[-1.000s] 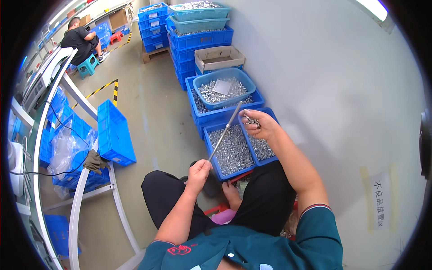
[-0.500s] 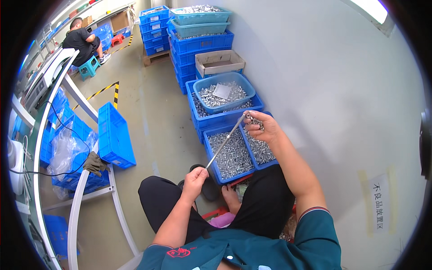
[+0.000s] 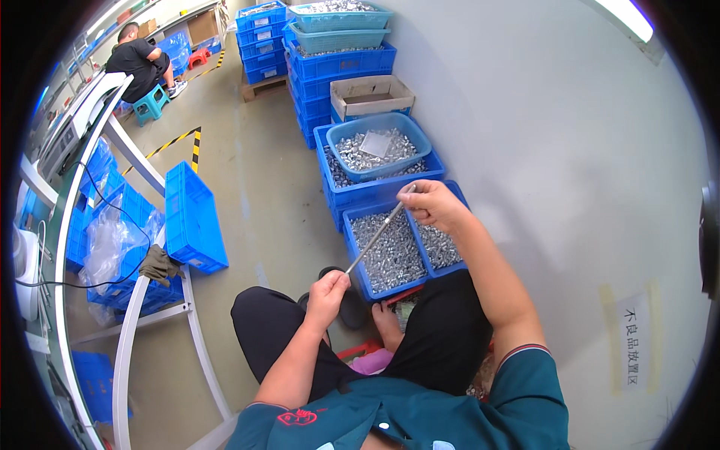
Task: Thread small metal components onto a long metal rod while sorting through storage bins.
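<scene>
My left hand is closed in a fist around the lower end of a thin metal rod. The rod slants up and away to my right hand, whose thumb and fingers pinch together at its upper tip. My right palm faces down, so whatever lies inside it is hidden. Below the rod stands a blue bin full of small shiny metal parts like nuts. A second such bin adjoins it on the right, under my right hand and forearm.
Behind the bins, a light-blue basket of metal parts sits on a blue crate. Farther back are an open cardboard box and stacked crates. At left, a blue crate leans by a white bench frame. A seated person is far left.
My right hand has turned palm down at the rod's tip; the small metal parts seen in it before are now hidden. The rod and my left hand have shifted slightly.
</scene>
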Demonstrator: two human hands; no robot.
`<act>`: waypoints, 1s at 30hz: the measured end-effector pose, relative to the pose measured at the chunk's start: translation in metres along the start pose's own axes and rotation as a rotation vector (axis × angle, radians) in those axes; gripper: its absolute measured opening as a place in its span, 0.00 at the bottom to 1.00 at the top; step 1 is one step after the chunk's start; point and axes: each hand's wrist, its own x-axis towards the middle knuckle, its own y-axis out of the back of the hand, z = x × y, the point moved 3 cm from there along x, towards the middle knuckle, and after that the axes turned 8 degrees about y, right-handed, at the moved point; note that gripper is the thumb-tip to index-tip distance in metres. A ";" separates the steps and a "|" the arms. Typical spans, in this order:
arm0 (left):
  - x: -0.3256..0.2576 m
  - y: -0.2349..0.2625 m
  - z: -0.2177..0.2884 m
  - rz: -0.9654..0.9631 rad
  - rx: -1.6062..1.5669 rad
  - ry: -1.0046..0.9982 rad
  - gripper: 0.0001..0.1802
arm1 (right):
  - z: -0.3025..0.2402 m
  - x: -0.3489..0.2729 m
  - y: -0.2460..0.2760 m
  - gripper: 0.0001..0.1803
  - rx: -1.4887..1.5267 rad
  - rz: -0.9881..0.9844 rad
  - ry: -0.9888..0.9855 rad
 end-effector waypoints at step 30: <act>0.009 0.009 -0.019 -0.006 -0.199 0.189 0.13 | 0.026 0.016 0.017 0.10 0.550 -0.049 -0.239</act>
